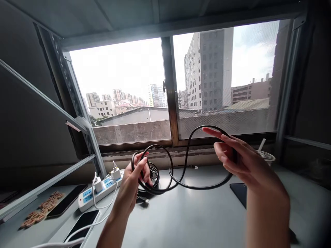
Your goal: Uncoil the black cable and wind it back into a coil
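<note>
My left hand (138, 174) is closed around several loops of a black cable (157, 190), thumb pressed over the strands. From there the cable runs to the right in a wide loop above the table. My right hand (236, 155) is at the far side of that loop, its index finger stretched out and the other fingers curled. The cable passes through the right hand, where part of it is hidden. Behind the left hand, more coiled black cable (154, 172) is seen low over the table. One plug end (196, 167) shows farther back, and another plug (147, 201) lies below the left hand.
On the left are a white power strip (85, 203) with chargers plugged in, a phone (82, 224), a dark flat device (67, 203) and small wooden pieces (41, 212). A dark phone (239, 193) and a lidded cup with straw (266, 155) are on the right. A window stands behind the table.
</note>
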The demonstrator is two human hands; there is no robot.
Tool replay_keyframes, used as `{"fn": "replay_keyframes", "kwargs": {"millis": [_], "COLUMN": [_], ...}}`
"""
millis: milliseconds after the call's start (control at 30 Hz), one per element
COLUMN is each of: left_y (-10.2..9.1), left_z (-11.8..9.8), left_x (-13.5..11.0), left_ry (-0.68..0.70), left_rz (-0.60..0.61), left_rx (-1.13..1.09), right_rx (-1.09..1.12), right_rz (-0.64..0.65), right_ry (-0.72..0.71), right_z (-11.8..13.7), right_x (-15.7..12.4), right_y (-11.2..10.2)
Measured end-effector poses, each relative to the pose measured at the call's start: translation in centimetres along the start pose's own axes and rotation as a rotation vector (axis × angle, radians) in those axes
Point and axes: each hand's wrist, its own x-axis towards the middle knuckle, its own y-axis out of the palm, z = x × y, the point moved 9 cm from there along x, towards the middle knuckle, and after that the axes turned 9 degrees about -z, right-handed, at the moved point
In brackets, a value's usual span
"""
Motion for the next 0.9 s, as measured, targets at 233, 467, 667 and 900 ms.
{"fn": "replay_keyframes", "kwargs": {"millis": [233,467,667,900], "left_y": [-2.7,-1.8,-0.6,0.4], "left_z": [-6.5,-5.5,-4.6,-5.0], "left_x": [1.3,1.1,0.5,-0.4], "left_ry": [0.586,0.753,0.675,0.730], "left_rz": [-0.512,-0.679,-0.612,-0.645], "left_rx": [-0.112,-0.144,-0.188,-0.070], "right_rx": [-0.105,-0.324,-0.467,-0.436], "right_rz": [0.010,0.023,0.269,0.388], "right_ry": [-0.021,-0.121,0.019,-0.138], "right_z": [-0.7,-1.3,-5.1,-6.4], "right_x": [0.6,2.0,2.5,2.7], "right_y": [-0.2,0.5,5.0,9.1]}}
